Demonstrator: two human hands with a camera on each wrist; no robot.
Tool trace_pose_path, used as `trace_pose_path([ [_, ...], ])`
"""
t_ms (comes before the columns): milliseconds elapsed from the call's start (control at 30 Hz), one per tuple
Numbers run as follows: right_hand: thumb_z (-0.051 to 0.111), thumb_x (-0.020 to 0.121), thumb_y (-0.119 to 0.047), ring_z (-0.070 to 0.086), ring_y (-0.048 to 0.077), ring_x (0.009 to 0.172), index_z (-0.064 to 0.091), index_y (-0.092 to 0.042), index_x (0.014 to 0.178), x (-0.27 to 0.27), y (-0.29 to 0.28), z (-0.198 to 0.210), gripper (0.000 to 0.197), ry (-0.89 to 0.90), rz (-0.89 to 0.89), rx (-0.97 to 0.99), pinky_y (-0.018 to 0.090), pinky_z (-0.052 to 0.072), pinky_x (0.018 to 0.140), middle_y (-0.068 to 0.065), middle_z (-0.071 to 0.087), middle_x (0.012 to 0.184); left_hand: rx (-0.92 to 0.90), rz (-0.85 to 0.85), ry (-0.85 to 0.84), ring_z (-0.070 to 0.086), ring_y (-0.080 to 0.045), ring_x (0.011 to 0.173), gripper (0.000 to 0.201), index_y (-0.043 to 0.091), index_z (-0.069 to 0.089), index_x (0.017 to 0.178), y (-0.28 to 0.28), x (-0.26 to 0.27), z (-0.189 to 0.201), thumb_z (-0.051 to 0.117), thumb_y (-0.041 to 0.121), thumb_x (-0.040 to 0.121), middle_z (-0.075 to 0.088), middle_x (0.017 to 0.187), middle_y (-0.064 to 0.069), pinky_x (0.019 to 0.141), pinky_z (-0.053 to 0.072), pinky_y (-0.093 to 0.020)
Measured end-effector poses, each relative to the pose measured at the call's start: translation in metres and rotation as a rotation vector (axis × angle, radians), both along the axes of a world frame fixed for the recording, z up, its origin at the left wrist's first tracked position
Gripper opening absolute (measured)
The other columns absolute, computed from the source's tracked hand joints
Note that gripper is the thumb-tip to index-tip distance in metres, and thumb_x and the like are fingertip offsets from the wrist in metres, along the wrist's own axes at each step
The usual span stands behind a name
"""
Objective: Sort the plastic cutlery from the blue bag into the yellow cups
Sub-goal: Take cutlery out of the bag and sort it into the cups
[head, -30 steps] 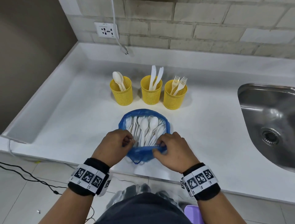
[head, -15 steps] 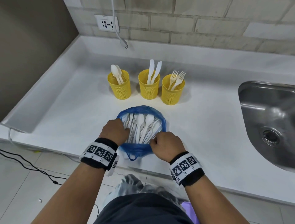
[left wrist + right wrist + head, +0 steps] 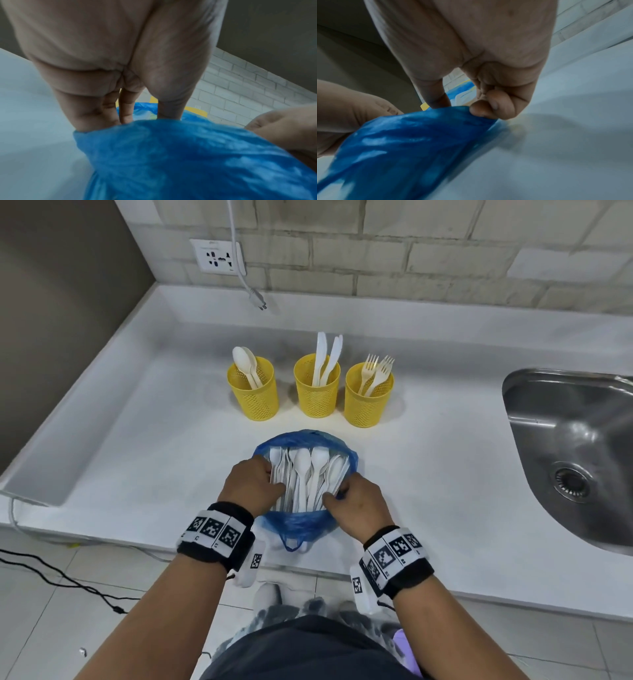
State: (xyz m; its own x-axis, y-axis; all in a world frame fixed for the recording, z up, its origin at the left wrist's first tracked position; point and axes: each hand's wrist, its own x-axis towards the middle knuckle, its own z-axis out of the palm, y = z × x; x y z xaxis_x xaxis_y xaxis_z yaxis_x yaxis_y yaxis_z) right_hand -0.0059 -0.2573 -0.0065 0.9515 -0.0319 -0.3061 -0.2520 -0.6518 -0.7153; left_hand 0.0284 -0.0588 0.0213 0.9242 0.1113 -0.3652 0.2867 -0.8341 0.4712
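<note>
The blue bag (image 3: 301, 523) lies open on the white counter (image 3: 154, 474), with several white plastic spoons and other cutlery (image 3: 305, 474) showing in its mouth. My left hand (image 3: 255, 484) holds the bag's left rim; in the left wrist view its fingers (image 3: 126, 108) and thumb dip behind the bag (image 3: 171, 155), which hides the tips. My right hand (image 3: 346, 496) pinches the right rim between thumb and curled fingers (image 3: 493, 106). Behind the bag stand three yellow mesh cups, holding spoons (image 3: 255, 397), knives (image 3: 317, 393) and forks (image 3: 368, 400).
A steel sink (image 3: 575, 453) is set into the counter at the right. A raised white ledge runs along the left and back, under a brick wall with a socket (image 3: 217, 256) and a hanging plug (image 3: 258, 301). Black cables lie on the floor at the left.
Both hands have slid from the bag's near rim to its left and right sides. The bag's mouth is spread wider, and more of the cutlery shows.
</note>
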Motion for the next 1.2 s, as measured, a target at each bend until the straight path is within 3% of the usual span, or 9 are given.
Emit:
trace_pose_path([
  [133,0.069,0.089,-0.038,0.057,0.014,0.06,0.053,-0.013,0.067,0.007,0.014,0.006,0.037,0.052,-0.065,0.019,0.028,0.041,0.053,-0.001,0.06,0.063,0.001,-0.038,0.006,0.063,-0.023,0.086,0.025,0.009,0.061,0.096,0.006,0.003,-0.003,0.076,0.024,0.081,0.067,0.091,-0.006,0.075,0.049,-0.03],
  [267,0.074,0.084,-0.046,0.069,0.022,0.072,0.07,0.0,0.085,0.015,0.02,0.011,0.046,0.111,-0.083,-0.017,0.031,0.052,0.06,0.013,0.074,0.082,-0.01,-0.099,0.024,0.064,-0.021,0.077,0.03,0.003,0.067,0.086,0.008,0.008,-0.004,0.078,0.03,0.078,0.069,0.083,-0.009,0.072,0.055,-0.035],
  [367,0.076,0.083,-0.036,0.069,0.022,0.082,0.071,-0.005,0.095,0.018,0.025,0.014,0.034,0.103,-0.104,0.001,0.034,0.058,0.074,0.008,0.075,0.089,-0.05,-0.121,0.02,0.062,-0.018,0.073,0.026,0.01,0.062,0.078,0.01,0.011,-0.006,0.077,0.03,0.075,0.066,0.078,-0.004,0.063,0.051,-0.032],
  [467,0.074,0.083,-0.025,0.068,0.023,0.087,0.063,-0.012,0.084,0.017,0.036,0.019,0.018,0.067,-0.106,0.003,0.027,0.049,0.063,0.001,0.069,0.084,-0.108,-0.134,0.009,0.055,-0.013,0.066,0.029,0.018,0.049,0.07,0.009,0.009,-0.006,0.076,0.027,0.075,0.057,0.07,0.002,0.053,0.037,-0.026],
  [633,0.069,0.088,-0.029,0.064,0.028,0.109,0.053,-0.007,0.124,0.019,0.053,0.027,0.045,0.039,-0.148,0.007,0.026,0.041,0.078,0.008,0.066,0.117,-0.184,-0.2,0.004,0.062,-0.019,0.081,0.025,0.024,0.052,0.083,0.012,0.011,-0.007,0.076,0.029,0.078,0.061,0.079,0.006,0.058,0.039,-0.024],
  [767,0.068,0.09,-0.028,0.063,0.031,0.112,0.047,-0.007,0.13,0.019,0.056,0.024,0.05,0.074,-0.144,-0.011,0.028,0.046,0.082,0.012,0.065,0.124,-0.276,-0.161,0.003,0.063,-0.015,0.09,0.045,0.016,0.051,0.111,0.014,0.012,-0.008,0.078,0.028,0.077,0.066,0.098,0.004,0.069,0.044,-0.026],
  [933,0.07,0.09,-0.031,0.064,0.025,0.105,0.057,-0.009,0.118,0.021,0.05,0.022,0.038,0.091,-0.149,-0.052,0.027,0.046,0.08,0.006,0.067,0.112,-0.406,-0.09,0.073,0.074,-0.013,0.078,0.044,0.024,0.071,0.1,0.021,0.02,-0.015,0.07,0.042,0.06,0.077,0.084,0.007,0.08,0.063,-0.042],
  [1100,0.064,0.09,-0.022,0.057,0.018,0.092,0.057,-0.024,0.087,0.02,0.052,0.028,0.008,0.029,-0.09,0.011,0.026,0.04,0.07,-0.003,0.06,0.09,-0.376,-0.104,0.06,0.071,-0.01,0.09,0.058,0.024,0.065,0.11,0.017,0.022,-0.018,0.08,0.049,0.06,0.073,0.095,0.009,0.073,0.057,-0.027],
  [1200,0.055,0.094,-0.014,0.048,0.023,0.094,0.046,-0.022,0.071,0.016,0.049,0.027,0.026,0.067,-0.097,0.009,0.031,0.037,0.077,0.003,0.049,0.085,-0.298,-0.124,0.028,0.066,-0.016,0.095,0.058,0.018,0.055,0.114,0.014,0.02,-0.019,0.084,0.04,0.069,0.067,0.103,0.005,0.074,0.051,-0.029],
])
